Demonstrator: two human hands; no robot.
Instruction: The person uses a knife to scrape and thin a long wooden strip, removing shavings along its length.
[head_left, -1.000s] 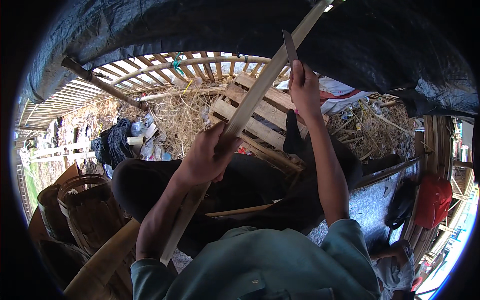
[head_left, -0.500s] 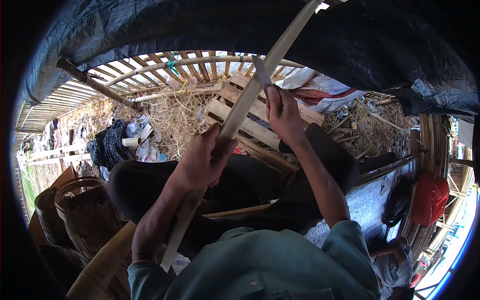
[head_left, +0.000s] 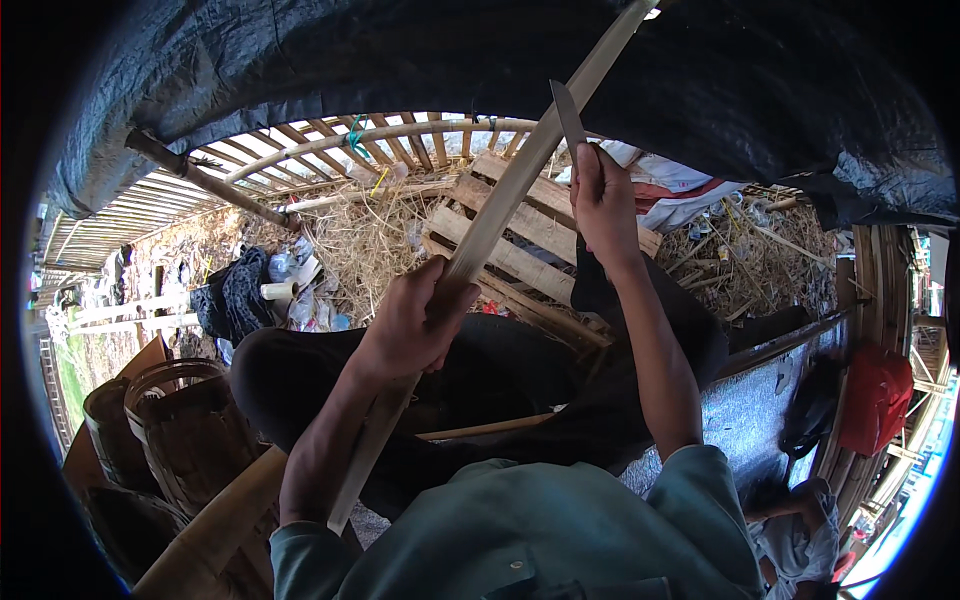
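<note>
A long, flat bamboo strip (head_left: 508, 192) slants across my lap, from beside my left forearm up to the far right of centre. My left hand (head_left: 412, 322) is closed around its lower part. In my right hand (head_left: 606, 205), farther out and to the right, is a knife (head_left: 568, 112), gripped by its handle, which the fingers hide. The blade points up and to the left and crosses the strip's right edge; whether it bites into the wood I cannot tell.
Beyond my knees a wooden pallet (head_left: 535, 245) lies on straw and litter. Bamboo baskets (head_left: 185, 420) and a thick bamboo pole (head_left: 215, 525) are at my left. A dark tarpaulin (head_left: 400, 60) hangs ahead. A red bag (head_left: 873, 400) and another person (head_left: 798, 535) are at the right.
My right hand has moved a little farther out and to the right, taking the knife up along the strip. My left hand keeps its hold on the strip.
</note>
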